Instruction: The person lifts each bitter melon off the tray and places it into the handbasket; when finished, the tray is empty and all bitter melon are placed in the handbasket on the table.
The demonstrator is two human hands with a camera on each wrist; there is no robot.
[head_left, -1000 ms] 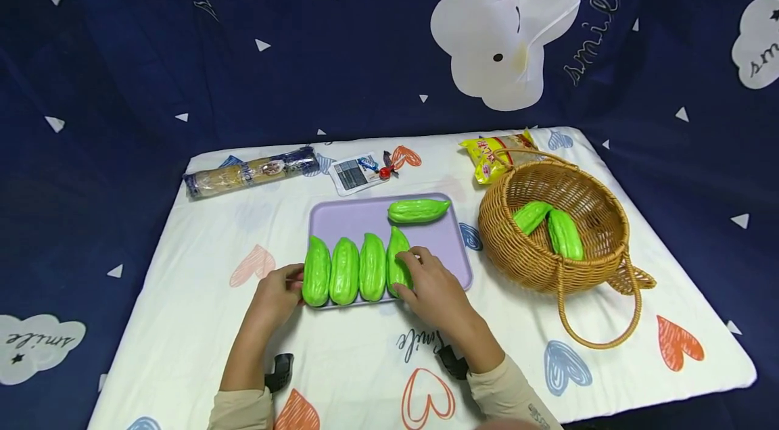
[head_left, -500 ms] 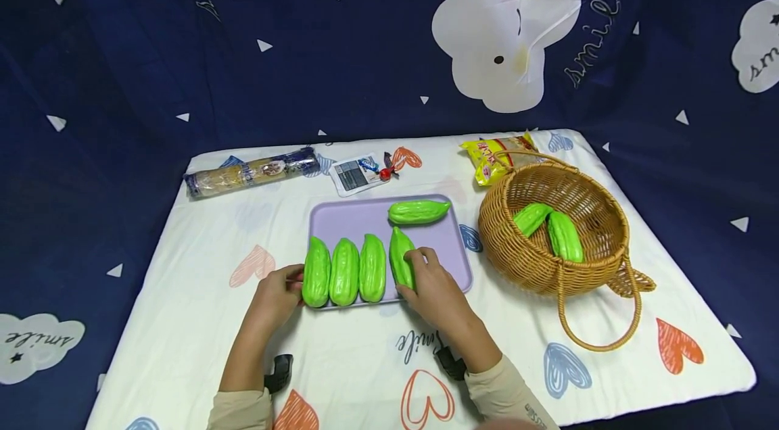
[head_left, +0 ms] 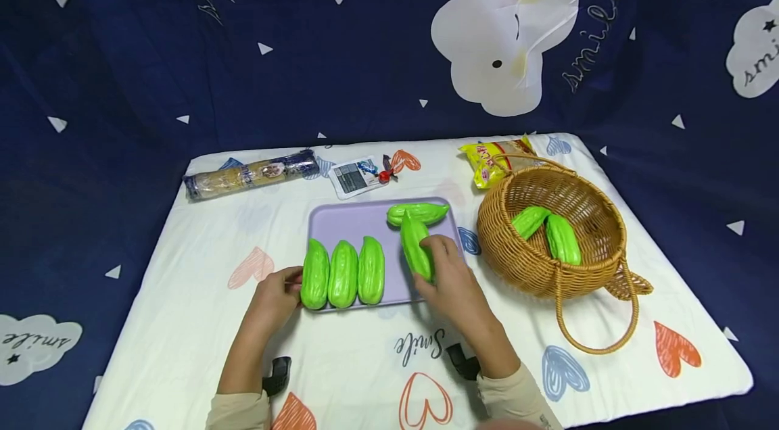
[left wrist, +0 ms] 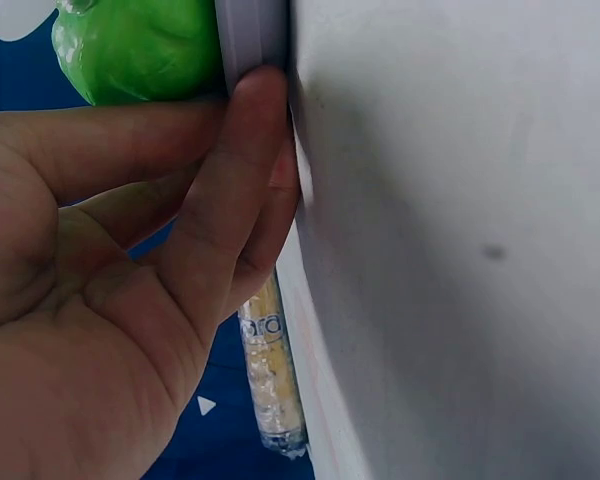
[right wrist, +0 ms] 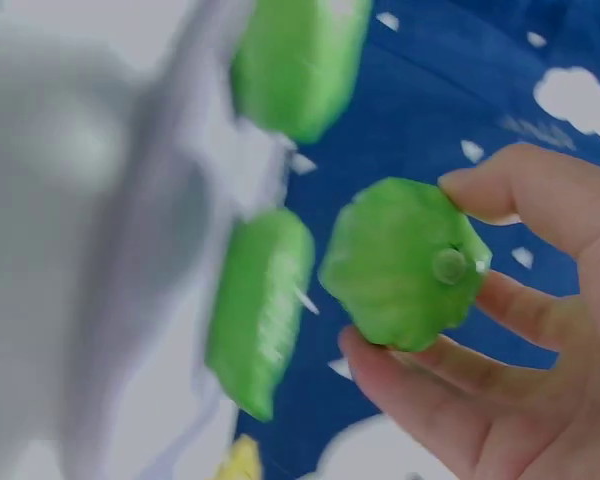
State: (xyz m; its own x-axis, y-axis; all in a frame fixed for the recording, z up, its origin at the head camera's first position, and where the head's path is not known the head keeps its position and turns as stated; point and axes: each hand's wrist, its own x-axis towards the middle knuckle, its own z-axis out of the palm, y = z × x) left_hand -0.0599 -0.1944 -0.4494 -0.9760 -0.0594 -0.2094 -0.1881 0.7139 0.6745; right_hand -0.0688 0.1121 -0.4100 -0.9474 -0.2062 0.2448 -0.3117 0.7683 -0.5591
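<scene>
My right hand (head_left: pixel 453 281) holds a bright green, ridged bitter melon (head_left: pixel 415 247) between thumb and fingers. In the right wrist view this bitter melon (right wrist: pixel 405 265) is lifted clear of the lilac tray (head_left: pixel 347 213), its blunt end toward the camera. My left hand (head_left: pixel 276 298) is at the tray's left edge, thumb and fingertips pinching the rim (left wrist: pixel 252 40). Three more bitter melons (head_left: pixel 343 274) lie side by side in the tray's left front part. Another bitter melon (head_left: pixel 426 213) lies crosswise at the back right of the tray, partly overlapped by the held one.
To the right stands a round wicker basket (head_left: pixel 505 261) with two bitter melons (head_left: pixel 562 239) inside, its front handle folded down. Along the back lie a pasta pack (head_left: pixel 252 174), a white sachet (head_left: pixel 353 178), a red wrapped candy (head_left: pixel 384 176) and a yellow snack bag (head_left: pixel 487 163).
My right hand has picked the fourth bitter melon out of the front row, moving it up and right over the tray. My left hand has stayed at the tray's edge.
</scene>
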